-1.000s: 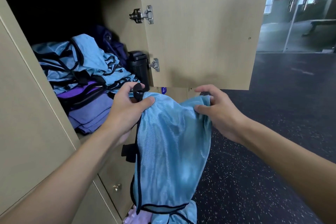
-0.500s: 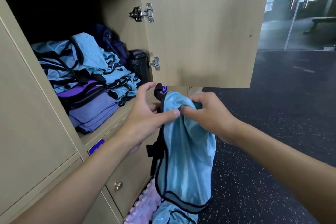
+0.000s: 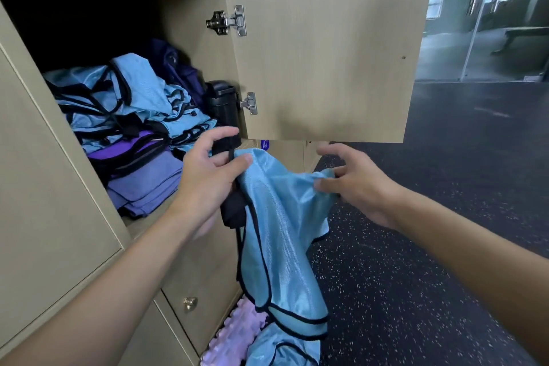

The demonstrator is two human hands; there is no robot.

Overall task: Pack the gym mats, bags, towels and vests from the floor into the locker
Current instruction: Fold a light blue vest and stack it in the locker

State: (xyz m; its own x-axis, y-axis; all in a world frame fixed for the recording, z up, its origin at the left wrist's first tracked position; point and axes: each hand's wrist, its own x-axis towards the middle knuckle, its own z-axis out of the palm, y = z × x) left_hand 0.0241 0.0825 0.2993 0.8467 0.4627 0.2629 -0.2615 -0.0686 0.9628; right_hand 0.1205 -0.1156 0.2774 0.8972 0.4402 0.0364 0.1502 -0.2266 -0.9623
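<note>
Fingers [image 3: 234, 163] have pulled apart, spreading the vest [image 3: 282, 217].

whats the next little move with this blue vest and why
Probably bring the right hand across to the left hand, folding the vest in half. Both hands hold its top edge spread apart, and it hangs loose below the locker shelf. Halved, it should sit more easily on the vest pile already inside.
</note>
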